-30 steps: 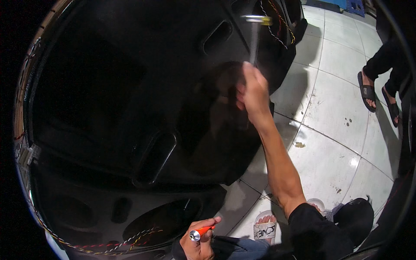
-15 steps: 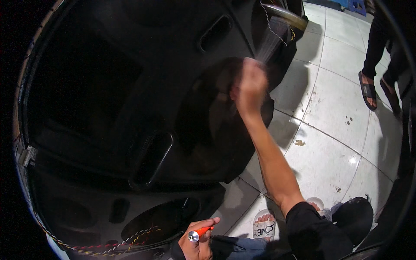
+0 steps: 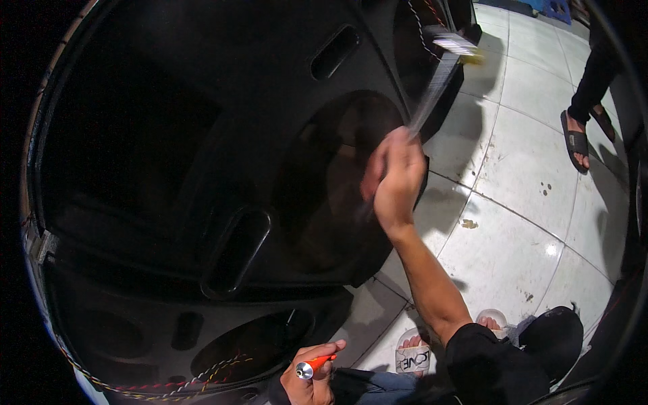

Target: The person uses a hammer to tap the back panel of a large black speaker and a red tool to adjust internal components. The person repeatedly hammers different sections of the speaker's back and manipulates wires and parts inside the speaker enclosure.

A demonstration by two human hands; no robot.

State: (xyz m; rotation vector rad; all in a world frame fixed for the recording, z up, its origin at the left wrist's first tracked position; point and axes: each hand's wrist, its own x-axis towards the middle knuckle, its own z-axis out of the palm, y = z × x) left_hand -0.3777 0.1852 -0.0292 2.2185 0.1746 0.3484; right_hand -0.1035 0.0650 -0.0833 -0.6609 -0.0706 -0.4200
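Note:
My right hand [image 3: 399, 182] is closed around the handle of a hammer [image 3: 432, 91]. The hammer's head is smeared by motion, with a silvery face and a yellow end. It is held over a large black cabinet [image 3: 256, 155] that has round openings and slot-shaped recesses. At the lower edge, my left hand [image 3: 309, 378] grips an orange tool with a round silver end [image 3: 316, 366]. The silver end faces up, while its other parts are hidden in the fingers. This hand is beside the nearer black cabinet section [image 3: 155, 304], apart from the hammer.
Twisted red, yellow and white wires [image 3: 196, 386] trail along the near black section. More wires [image 3: 422, 34] hang at the far opening. White floor tiles [image 3: 516, 155] lie to the right, where another person's sandalled foot [image 3: 576, 143] stands. My own sandal [image 3: 412, 358] is below.
My right hand has come down and nearer, and the hammer with it. My left hand has barely moved. The other person's feet have shifted slightly.

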